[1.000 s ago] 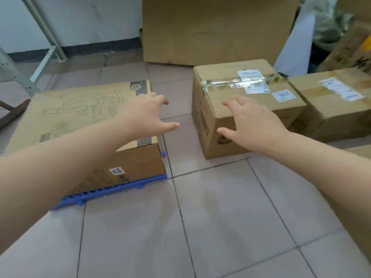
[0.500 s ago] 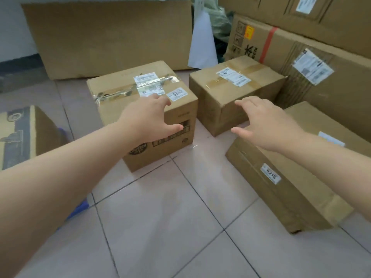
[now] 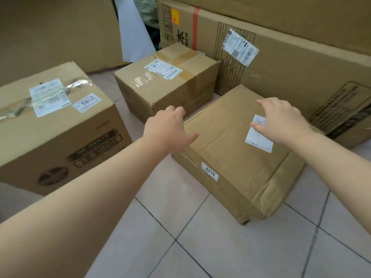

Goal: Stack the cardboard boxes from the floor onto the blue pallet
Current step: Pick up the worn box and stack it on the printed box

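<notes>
A flat cardboard box with a "6215" label (image 3: 236,149) lies on the tiled floor in the middle right. My left hand (image 3: 167,127) hovers over its near-left corner, fingers spread, holding nothing. My right hand (image 3: 281,121) is spread above the box's top, over a white label, also holding nothing. A taller box marked "5842" (image 3: 60,137) stands to the left. A taped box with a shipping label (image 3: 170,85) sits behind. The blue pallet is out of view.
Large cardboard cartons (image 3: 291,63) are stacked against the back right, close behind the flat box. A big cardboard sheet (image 3: 56,29) leans at the back left, with a white sheet (image 3: 134,37) beside it. Bare floor tiles (image 3: 200,247) lie in front.
The view has swung right, away from the pallet and its box. Both hands have moved from the "5842" box over to the flat "6215" box, which now looks closer.
</notes>
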